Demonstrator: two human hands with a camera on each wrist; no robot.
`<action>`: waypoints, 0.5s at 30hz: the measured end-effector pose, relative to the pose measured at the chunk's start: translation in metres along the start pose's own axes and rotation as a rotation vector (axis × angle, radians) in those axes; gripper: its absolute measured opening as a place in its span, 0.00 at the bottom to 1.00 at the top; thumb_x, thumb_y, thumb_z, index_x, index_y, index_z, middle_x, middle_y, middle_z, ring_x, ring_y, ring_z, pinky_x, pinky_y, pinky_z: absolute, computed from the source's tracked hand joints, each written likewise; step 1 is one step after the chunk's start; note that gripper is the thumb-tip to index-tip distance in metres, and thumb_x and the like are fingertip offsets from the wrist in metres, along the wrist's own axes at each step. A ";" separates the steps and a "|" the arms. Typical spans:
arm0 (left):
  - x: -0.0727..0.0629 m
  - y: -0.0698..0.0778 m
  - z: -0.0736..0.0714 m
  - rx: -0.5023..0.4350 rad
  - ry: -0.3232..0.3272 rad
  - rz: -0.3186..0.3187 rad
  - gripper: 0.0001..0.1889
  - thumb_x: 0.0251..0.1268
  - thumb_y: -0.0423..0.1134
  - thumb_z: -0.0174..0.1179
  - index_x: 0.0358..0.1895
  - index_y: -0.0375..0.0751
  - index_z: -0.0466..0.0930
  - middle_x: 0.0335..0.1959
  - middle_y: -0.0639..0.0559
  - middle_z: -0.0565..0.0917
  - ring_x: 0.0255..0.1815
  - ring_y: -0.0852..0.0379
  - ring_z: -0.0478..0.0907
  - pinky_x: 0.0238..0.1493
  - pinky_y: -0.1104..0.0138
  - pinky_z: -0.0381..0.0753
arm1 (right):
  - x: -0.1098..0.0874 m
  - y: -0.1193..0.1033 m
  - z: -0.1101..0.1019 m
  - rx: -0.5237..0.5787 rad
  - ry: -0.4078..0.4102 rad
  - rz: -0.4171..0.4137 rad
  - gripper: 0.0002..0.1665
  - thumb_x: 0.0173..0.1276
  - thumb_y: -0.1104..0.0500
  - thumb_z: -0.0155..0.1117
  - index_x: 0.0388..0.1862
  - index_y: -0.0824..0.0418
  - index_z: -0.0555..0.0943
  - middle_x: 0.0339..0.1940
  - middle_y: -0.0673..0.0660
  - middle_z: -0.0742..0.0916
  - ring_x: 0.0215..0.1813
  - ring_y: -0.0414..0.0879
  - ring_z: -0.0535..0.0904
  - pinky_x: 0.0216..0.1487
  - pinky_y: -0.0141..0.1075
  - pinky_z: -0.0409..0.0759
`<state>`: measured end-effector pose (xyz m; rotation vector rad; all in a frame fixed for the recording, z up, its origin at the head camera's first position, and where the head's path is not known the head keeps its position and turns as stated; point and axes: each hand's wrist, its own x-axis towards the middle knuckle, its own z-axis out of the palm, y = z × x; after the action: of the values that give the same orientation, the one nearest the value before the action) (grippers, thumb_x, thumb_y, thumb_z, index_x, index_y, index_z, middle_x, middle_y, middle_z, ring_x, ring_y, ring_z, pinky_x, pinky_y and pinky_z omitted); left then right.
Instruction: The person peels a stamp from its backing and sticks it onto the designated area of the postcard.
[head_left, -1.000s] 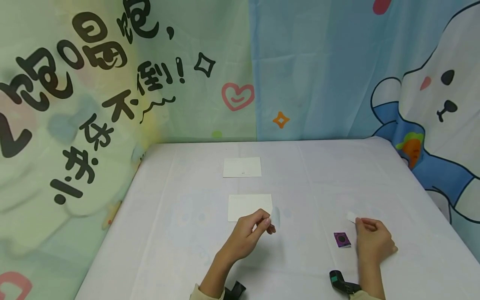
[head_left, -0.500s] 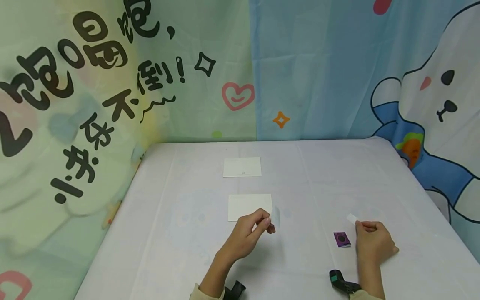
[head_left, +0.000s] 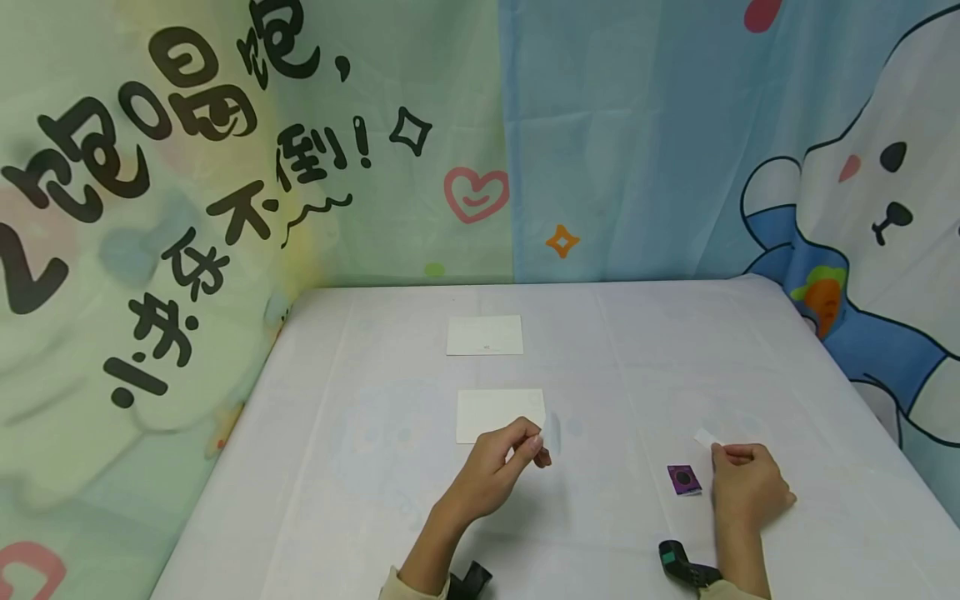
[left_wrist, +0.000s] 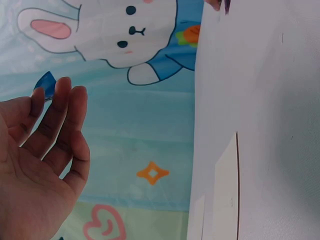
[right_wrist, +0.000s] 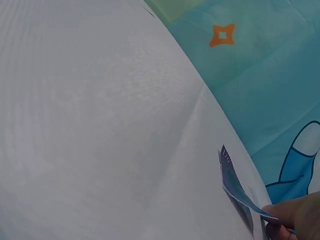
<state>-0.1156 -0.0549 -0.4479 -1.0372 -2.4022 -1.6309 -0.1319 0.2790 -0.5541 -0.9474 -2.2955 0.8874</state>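
Note:
My left hand is raised above the table, thumb and forefinger pinching a small piece of translucent blue film. In the left wrist view the film looks deep blue, and the other fingers are loosely bent. Low over the right side, my right hand pinches a small white strip between thumb and forefinger. Just left of that hand is a small purple packet with a dark round print. Seen from the right wrist, the packet is curved, with a serrated end, and overlaps the fingertips.
Two white cards lie on the white-covered table: the nearer card is partly behind my left hand, the farther card close to the back edge. A printed curtain hangs behind the table. Both wrists wear black devices.
My right hand has shifted very slightly toward me, and more of the white strip shows past its fingertips. The left hand, packet and cards stay in place.

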 end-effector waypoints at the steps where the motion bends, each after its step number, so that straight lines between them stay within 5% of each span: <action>1: 0.000 0.000 0.000 -0.001 -0.001 0.000 0.11 0.75 0.42 0.40 0.37 0.46 0.72 0.30 0.58 0.81 0.33 0.69 0.77 0.34 0.71 0.77 | 0.000 0.000 0.000 0.003 0.001 0.002 0.12 0.61 0.58 0.64 0.33 0.68 0.77 0.30 0.69 0.83 0.33 0.65 0.74 0.43 0.56 0.55; 10: 0.001 0.001 -0.001 0.003 0.000 0.004 0.11 0.75 0.41 0.40 0.37 0.45 0.72 0.30 0.58 0.81 0.33 0.69 0.77 0.35 0.72 0.76 | -0.001 -0.012 -0.002 0.044 0.054 0.027 0.16 0.63 0.55 0.63 0.39 0.68 0.78 0.35 0.69 0.84 0.37 0.61 0.75 0.49 0.54 0.53; 15: 0.000 0.002 -0.001 0.005 0.003 -0.001 0.11 0.75 0.42 0.40 0.37 0.46 0.73 0.30 0.59 0.82 0.33 0.69 0.77 0.34 0.72 0.76 | -0.011 -0.030 -0.003 0.238 0.100 -0.079 0.12 0.60 0.57 0.66 0.35 0.65 0.78 0.25 0.60 0.85 0.23 0.34 0.71 0.49 0.43 0.55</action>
<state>-0.1150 -0.0551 -0.4456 -1.0318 -2.4044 -1.6245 -0.1359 0.2559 -0.5326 -0.7741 -2.0730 1.0285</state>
